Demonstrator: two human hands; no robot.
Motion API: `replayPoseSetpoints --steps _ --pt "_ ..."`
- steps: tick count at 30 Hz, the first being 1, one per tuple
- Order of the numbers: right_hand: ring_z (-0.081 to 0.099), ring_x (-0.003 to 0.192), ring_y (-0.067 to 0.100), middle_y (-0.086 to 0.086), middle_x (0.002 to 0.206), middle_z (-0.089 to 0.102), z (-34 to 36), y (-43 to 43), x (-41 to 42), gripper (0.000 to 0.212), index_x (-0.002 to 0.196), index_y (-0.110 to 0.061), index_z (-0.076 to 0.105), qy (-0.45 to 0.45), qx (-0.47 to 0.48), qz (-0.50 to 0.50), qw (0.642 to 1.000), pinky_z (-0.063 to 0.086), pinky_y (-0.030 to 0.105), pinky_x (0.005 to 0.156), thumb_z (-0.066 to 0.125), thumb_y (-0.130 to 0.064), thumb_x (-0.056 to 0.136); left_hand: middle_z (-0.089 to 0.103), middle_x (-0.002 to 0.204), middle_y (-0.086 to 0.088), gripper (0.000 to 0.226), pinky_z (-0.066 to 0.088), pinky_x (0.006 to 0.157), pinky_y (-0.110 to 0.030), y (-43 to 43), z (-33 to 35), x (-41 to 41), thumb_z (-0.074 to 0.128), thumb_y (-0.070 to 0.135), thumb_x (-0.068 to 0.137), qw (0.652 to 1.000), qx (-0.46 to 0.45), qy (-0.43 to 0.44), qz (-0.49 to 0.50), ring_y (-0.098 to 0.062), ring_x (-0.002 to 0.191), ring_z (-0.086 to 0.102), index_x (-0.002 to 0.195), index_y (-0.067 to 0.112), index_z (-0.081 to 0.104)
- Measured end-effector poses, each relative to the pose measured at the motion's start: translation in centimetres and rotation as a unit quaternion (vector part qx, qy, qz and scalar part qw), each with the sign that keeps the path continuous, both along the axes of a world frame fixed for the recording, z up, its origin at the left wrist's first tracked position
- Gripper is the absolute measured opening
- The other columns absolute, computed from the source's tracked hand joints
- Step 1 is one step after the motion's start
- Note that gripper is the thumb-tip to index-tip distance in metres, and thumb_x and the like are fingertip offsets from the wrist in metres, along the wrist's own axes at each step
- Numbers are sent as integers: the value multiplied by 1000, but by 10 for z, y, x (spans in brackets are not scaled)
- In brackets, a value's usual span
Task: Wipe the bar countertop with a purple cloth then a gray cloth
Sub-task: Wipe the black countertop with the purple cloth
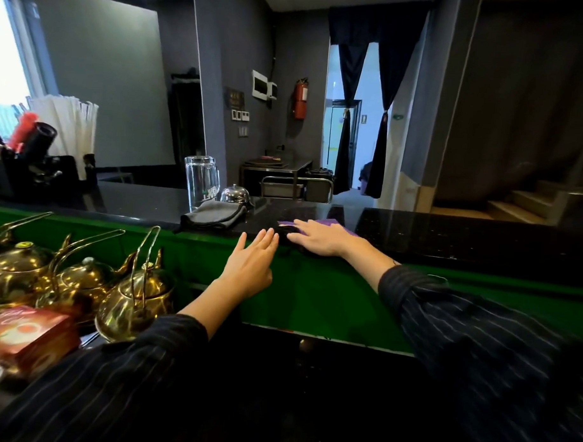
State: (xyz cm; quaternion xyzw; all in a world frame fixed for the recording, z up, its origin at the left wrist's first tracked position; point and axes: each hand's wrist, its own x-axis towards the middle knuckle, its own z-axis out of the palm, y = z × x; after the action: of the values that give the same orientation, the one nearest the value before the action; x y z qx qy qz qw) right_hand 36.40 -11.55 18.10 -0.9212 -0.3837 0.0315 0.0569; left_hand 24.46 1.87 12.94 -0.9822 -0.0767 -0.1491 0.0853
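Note:
A purple cloth (341,226) lies flat on the black bar countertop (448,233). My right hand (319,236) rests on it with straight, spread fingers and hides most of it. My left hand (250,264) is held flat with straight fingers in front of the green counter face, its fingertips near the counter's edge, holding nothing. A folded gray cloth (212,214) sits on the countertop to the left of the purple one, untouched.
An upturned glass jug (201,181) and a metal call bell (235,194) stand just behind the gray cloth. Several brass teapots (129,297) and a red box (25,337) crowd the lower shelf at left. A straw holder (68,127) stands at the far left.

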Motion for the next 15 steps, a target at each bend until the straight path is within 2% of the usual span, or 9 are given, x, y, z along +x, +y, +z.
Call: replayPoseSetpoints --steps 4,6,8,12,15 --pt "18 148 18 -4 160 20 4 -61 8 63 152 -25 23 5 26 -63 998 16 47 116 22 -58 99 -4 161 -4 83 4 119 -47 -8 -2 6 46 6 83 999 -25 3 -43 -18 148 -4 152 12 0" --pt "20 147 21 -2 160 21 5 -88 23 61 151 -26 24 9 22 -102 995 18 48 116 20 -57 99 -8 160 -4 85 5 118 -48 -12 -4 7 45 4 83 998 -49 16 -48 -19 148 -7 151 12 -5" --pt "16 148 22 -2 162 16 4 -105 39 64 153 -28 19 15 17 -143 989 14 51 117 18 -60 98 -12 160 -4 85 5 118 -50 -14 -4 7 44 3 84 997 -56 28 -45 -19 147 -8 151 12 -8" --pt "9 149 25 -2 162 9 -3 -93 40 69 153 -34 15 -3 24 -223 974 6 54 118 16 -68 93 -15 159 -1 85 4 116 -54 -13 4 6 44 3 85 996 -54 60 -34 -18 147 -10 151 14 -10" --pt "12 149 29 1 162 14 -6 -71 25 74 152 -36 17 -29 32 -212 976 8 57 117 14 -75 88 -11 160 -3 82 4 115 -57 -18 12 7 45 7 87 996 -42 79 -14 -18 148 -7 151 12 -7"
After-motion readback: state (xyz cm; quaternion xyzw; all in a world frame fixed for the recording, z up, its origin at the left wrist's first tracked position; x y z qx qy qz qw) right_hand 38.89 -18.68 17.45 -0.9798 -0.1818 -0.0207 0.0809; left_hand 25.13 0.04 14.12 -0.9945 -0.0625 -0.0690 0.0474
